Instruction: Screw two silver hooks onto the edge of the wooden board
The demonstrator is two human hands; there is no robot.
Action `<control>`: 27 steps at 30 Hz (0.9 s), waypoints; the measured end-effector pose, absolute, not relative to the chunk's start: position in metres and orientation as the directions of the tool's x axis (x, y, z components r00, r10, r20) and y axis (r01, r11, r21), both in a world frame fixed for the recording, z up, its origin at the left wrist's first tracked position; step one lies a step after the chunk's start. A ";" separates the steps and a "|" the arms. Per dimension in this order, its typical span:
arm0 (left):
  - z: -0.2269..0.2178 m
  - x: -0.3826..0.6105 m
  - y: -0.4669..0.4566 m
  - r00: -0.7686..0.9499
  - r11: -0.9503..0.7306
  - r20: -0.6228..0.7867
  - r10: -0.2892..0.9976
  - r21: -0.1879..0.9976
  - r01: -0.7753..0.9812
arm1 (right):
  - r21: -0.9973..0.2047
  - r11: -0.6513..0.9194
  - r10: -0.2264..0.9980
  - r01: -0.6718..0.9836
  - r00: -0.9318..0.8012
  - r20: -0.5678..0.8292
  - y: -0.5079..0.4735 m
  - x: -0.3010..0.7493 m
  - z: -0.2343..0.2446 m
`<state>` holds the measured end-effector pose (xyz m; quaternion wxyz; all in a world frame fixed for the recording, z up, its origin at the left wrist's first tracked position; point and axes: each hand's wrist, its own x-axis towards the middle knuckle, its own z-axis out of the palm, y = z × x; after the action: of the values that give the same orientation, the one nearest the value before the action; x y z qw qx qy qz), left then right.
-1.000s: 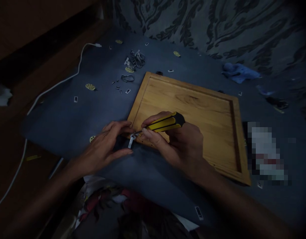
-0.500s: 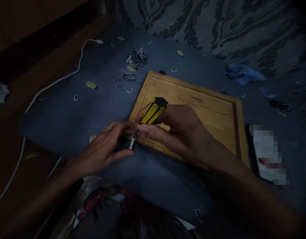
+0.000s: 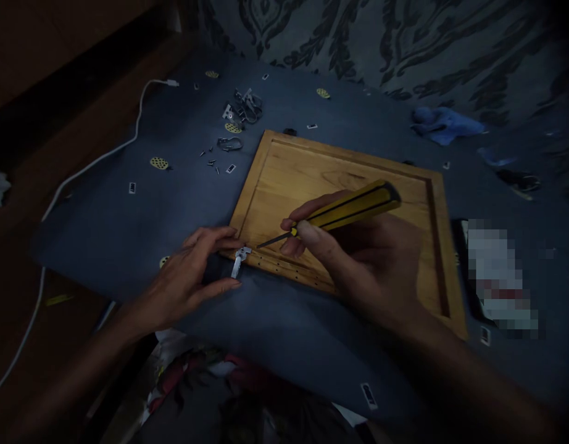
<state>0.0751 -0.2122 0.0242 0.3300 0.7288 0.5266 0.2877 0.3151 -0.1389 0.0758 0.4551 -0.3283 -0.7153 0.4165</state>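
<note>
My right hand [image 3: 358, 265] is closed around a yellow and black screwdriver [image 3: 349, 208]. Its thin shaft points left and down, with the tip just above the wooden board [image 3: 307, 179] near the front left corner. At that corner sits a small metal clasp [image 3: 238, 264], its lower part hanging over the front edge. The fingers of my left hand [image 3: 185, 274] stretch to the corner of the board. Its thumb is apart from them, close to the clasp's lower end; whether it touches cannot be made out. Small dark holes run along the board's front edge.
Beyond the board lie a pile of metal clasps [image 3: 245, 106], one loose clasp [image 3: 229, 143] and several screws [image 3: 211, 163] on the dark patterned cloth [image 3: 99, 216]. A white cable [image 3: 99, 159] runs down the left. At right are a blue cloth [image 3: 444, 125] and a blurred-out object [image 3: 500, 271].
My right hand has drawn back to the right, tilting the screwdriver from steep to nearly flat, its tip off the clasp. My left hand has stayed by the corner. The whole view has shifted slightly.
</note>
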 end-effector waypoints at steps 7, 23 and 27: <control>0.019 0.073 -0.213 0.274 -0.264 0.120 0.954 0.766 0.585 | -0.951 0.310 0.891 -0.014 -0.344 0.296 -0.146 0.315 0.056; 0.021 0.071 -0.213 0.296 -0.305 0.151 0.943 0.746 0.592 | -0.943 0.306 0.896 -0.131 -0.295 0.331 -0.151 0.314 0.050; 0.021 0.072 -0.212 0.290 -0.292 0.142 0.946 0.759 0.582 | -0.929 0.355 0.873 -0.107 -0.319 0.370 -0.155 0.310 0.052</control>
<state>0.0718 -0.2124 0.0212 0.3008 0.7446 0.5132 0.3030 0.3099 -0.1545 0.0524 0.5040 -0.2942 -0.6507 0.4859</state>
